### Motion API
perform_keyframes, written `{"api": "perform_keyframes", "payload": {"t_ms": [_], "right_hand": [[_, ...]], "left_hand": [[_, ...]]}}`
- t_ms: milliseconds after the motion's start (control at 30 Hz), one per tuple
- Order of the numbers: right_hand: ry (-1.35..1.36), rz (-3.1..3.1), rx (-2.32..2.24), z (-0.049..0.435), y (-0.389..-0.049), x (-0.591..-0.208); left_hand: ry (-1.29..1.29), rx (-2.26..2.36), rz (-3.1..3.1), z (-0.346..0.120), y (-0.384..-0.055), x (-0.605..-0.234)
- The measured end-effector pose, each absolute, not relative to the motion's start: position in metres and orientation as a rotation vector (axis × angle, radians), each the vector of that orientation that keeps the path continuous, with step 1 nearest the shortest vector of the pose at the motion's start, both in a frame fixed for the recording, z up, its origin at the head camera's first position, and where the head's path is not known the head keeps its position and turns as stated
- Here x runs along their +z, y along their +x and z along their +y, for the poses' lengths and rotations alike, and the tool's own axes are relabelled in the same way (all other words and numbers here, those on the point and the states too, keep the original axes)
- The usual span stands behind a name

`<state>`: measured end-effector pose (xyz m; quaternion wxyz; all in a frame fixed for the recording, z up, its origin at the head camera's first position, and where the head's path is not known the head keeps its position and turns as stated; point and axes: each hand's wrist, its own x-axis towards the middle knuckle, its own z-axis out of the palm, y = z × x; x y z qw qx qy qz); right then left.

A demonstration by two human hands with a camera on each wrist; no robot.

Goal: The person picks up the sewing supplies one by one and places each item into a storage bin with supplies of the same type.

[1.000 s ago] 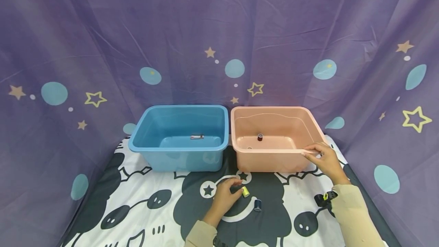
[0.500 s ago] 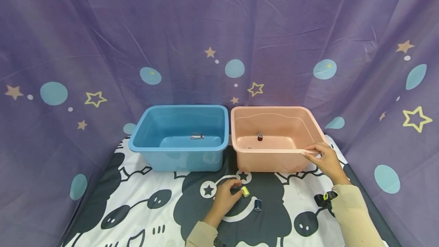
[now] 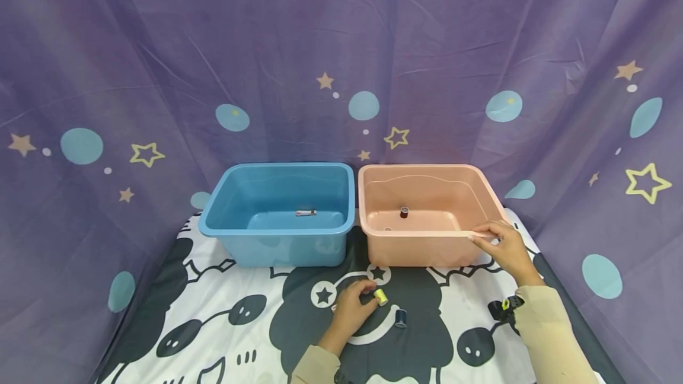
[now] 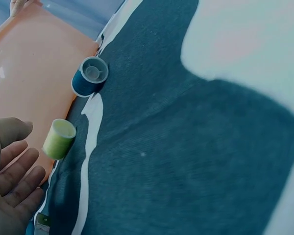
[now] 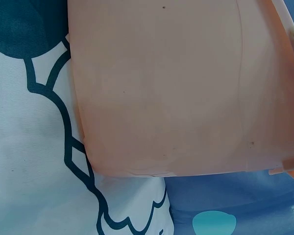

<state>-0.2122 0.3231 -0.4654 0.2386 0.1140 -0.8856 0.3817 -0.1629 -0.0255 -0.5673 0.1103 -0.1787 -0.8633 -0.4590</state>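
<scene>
In the head view, my left hand (image 3: 352, 308) is beside a yellow thread spool (image 3: 380, 297) on the patterned cloth. The left wrist view shows a small gap between its relaxed fingers and that spool (image 4: 60, 139); they hold nothing. A dark blue thread spool (image 3: 401, 318) stands a little nearer and to the right. With thumb and fingers, my right hand (image 3: 507, 250) pinches the front rim of the pink basin (image 3: 421, 250) near its right corner. The right wrist view shows mostly the basin's outer wall (image 5: 171, 93).
A blue basin (image 3: 288, 248) on the left holds a small nail-clipper-like item (image 3: 306, 213). Inside the pink basin lies a dark brown spool (image 3: 404, 212). A small item (image 4: 42, 224), partly hidden, lies by the left hand. A purple curtain (image 3: 299, 46) hangs behind.
The left hand has shifted very slightly, and a small pale bit now shows at its left edge. The head view has tilted a little. The right hand keeps its hold on the rim.
</scene>
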Motion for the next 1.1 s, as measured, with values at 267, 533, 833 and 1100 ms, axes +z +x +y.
{"api": "perform_keyframes", "payload": {"t_ms": [267,533,833,1100], "right_hand": [[0.318,-2.430,1.037,0.323,-0.213,-0.464],[0.322,-2.422,1.047,0.323,-0.213,-0.464],[0.318,-2.420,1.022,0.323,-0.213,-0.464],[0.307,-2.417,1.041,0.322,-0.212,-0.465]], "left_hand": [[-0.503,-1.356,-2.575,-0.023,-0.163,-0.571],[-0.487,-1.335,-2.607,-0.021,-0.159,-0.573],[-0.445,-1.318,-2.638,-0.018,-0.157,-0.578],[-0.408,-1.323,-2.626,-0.017,-0.156,-0.581]]}}
